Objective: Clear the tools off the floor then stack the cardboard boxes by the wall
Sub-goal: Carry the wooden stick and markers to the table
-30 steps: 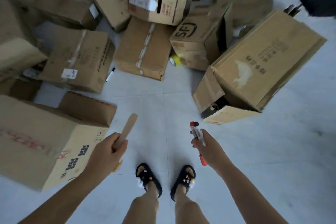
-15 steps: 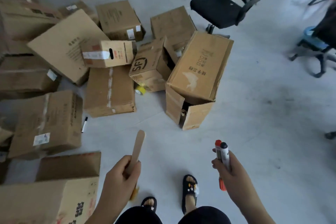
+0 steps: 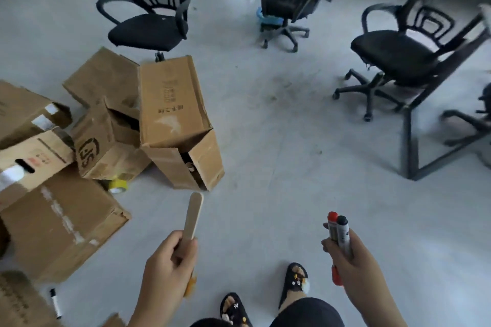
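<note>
Left hand [image 3: 170,265]: fist wrapped round wooden stick [image 3: 193,216], carried upright.
Right hand [image 3: 350,265]: fingers clasp two markers [image 3: 338,231], gathered for removal.

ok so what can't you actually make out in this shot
Head view only:
- Wooden stick in the left hand: lower end hidden by the fingers; an orange bit below is unclear.
- Two markers in the right hand: labels blurred.
- Yellow tape roll: mostly hidden under the SF box.
- Open box: contents in shadow.
- Marker on the floor: too small to read.
</note>
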The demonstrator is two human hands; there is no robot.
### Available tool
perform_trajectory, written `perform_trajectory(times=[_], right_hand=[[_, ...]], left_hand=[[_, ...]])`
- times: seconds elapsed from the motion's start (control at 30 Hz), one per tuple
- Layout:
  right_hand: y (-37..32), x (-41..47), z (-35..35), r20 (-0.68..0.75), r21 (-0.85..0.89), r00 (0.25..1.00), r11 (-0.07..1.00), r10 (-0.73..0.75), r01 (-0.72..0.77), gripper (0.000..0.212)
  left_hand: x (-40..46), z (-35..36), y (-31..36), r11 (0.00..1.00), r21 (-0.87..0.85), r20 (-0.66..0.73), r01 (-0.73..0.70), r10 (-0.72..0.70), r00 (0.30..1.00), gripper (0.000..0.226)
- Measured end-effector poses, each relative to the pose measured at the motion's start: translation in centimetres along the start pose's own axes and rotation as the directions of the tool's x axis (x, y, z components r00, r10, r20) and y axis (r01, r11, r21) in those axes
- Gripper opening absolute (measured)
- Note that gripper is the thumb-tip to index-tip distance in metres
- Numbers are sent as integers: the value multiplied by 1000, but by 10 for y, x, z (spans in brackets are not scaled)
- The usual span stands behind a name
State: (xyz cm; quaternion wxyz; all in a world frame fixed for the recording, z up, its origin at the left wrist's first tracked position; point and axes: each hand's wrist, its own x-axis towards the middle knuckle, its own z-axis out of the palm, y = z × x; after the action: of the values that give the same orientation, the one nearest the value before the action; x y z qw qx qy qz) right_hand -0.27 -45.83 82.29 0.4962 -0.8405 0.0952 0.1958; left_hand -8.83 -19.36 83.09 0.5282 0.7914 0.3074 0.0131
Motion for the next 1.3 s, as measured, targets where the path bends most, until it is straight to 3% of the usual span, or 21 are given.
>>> perform_trajectory(times=[0.2,0.37,0.73,1.07,1.3], right_hand=[[46,-21,-72,-205,166,976,985,78,-44,28],[104,-30,-161,-343,236,924,968,167,-87,26],[215,-17,-378,-507,306,813,942,286,-140,28],[277,83,-509,-518,359,757,904,399,-231,26],[268,192,-652,-599,366,719,919,353,-147,20]], left_hand=[[-3,78,38,986,81,181,-147,130,975,19],[-20,186,87,981,75,349,-178,142,927,23],[-89,442,208,936,64,500,-346,270,823,25],[-50,625,293,919,102,552,-381,266,791,27],[2,770,406,870,88,649,-485,319,690,14]])
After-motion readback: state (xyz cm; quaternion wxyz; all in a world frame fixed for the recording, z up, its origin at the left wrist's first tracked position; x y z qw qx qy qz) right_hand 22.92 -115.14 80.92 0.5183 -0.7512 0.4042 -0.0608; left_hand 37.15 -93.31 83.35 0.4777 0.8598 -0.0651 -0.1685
